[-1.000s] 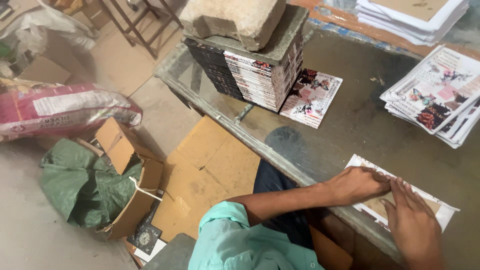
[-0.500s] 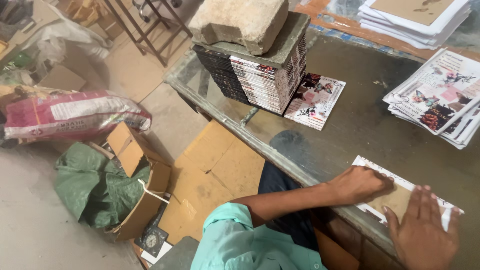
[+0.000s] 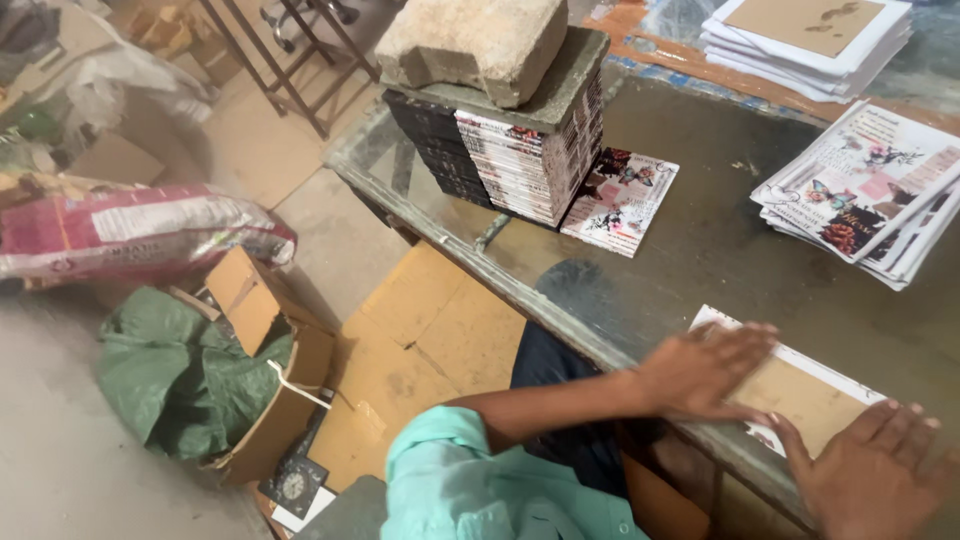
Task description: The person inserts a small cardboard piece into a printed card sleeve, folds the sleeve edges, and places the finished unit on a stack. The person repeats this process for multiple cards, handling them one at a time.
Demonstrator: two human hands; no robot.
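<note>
A: What are the fingers doing?

B: The left hand (image 3: 705, 370) lies flat, palm down, its fingers (image 3: 745, 335) spread apart and pressed on the flat brown card sheet with white edges (image 3: 805, 400). Nothing is gripped; they just rest on top. The right hand (image 3: 870, 475) is also palm down, fingers (image 3: 900, 420) splayed, touching the near corner of the same sheet.

A: And where does that sheet lie?

B: On the dark glass-topped counter (image 3: 720, 250), right at its near edge, directly under both sets of fingers and between the two hands.

A: What lies beyond the fingers?

B: Well past the left fingers, a tall stack of thin printed booklets (image 3: 520, 165) stands on the counter, weighted by a grey slab (image 3: 560, 95) and a rough pale stone block (image 3: 470, 45) on top. Just beside the stack's foot lies a single floral-covered booklet (image 3: 620, 200). Beyond the right fingers sits a fanned pile of floral printed covers (image 3: 870, 195), and farther still, at the counter's back, a neat pile of white-edged sheets with a brown top (image 3: 810, 35).

A: And away from the counter?

B: To the left of the left fingers, past the turquoise sleeve (image 3: 470, 490), flattened cardboard (image 3: 430, 340) lies on the floor. Farther off is an open cardboard box (image 3: 280, 400) with green cloth (image 3: 180, 375) in it, and behind that a pink and white plastic sack (image 3: 130, 230).
</note>
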